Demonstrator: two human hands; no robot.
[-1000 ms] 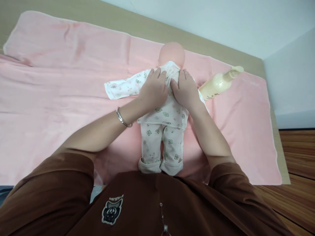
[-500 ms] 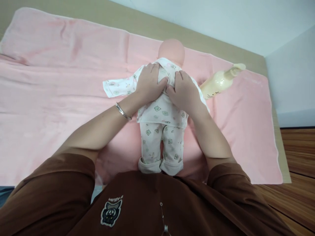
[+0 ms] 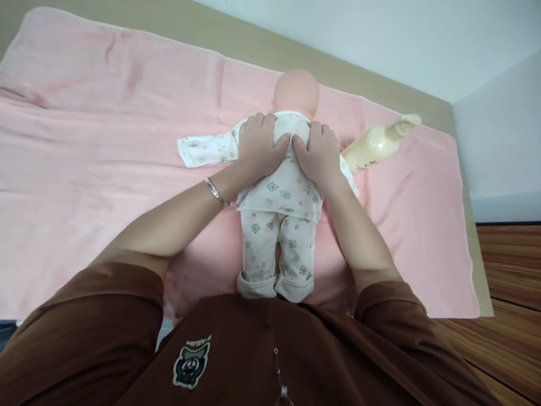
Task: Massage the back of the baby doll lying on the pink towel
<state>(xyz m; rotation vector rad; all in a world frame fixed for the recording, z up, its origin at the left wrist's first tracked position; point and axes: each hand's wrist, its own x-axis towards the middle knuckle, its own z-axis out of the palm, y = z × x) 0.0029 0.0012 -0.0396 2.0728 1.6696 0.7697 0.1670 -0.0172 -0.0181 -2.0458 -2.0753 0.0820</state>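
Note:
A baby doll (image 3: 295,93) in a white printed shirt (image 3: 287,189) and matching trousers (image 3: 276,248) lies face down on a pink blanket (image 3: 105,141), head away from me. My left hand (image 3: 258,145) rests on the doll's upper back, fingers curled and gripping the shirt cloth. My right hand (image 3: 318,155) lies beside it on the right shoulder, fingers bent into the same cloth. The thumbs nearly touch at the middle of the back. One empty sleeve (image 3: 207,149) sticks out to the left.
A cream pump bottle (image 3: 378,144) lies on the blanket just right of the doll. The blanket covers a wooden table (image 3: 253,45) against a white wall. Wood floor (image 3: 511,293) shows beyond the table's right edge. A silver bracelet (image 3: 216,192) is on my left wrist.
My hands slid down the doll's back, then up again toward the neck, bunching the shirt cloth. The doll and bottle stayed put.

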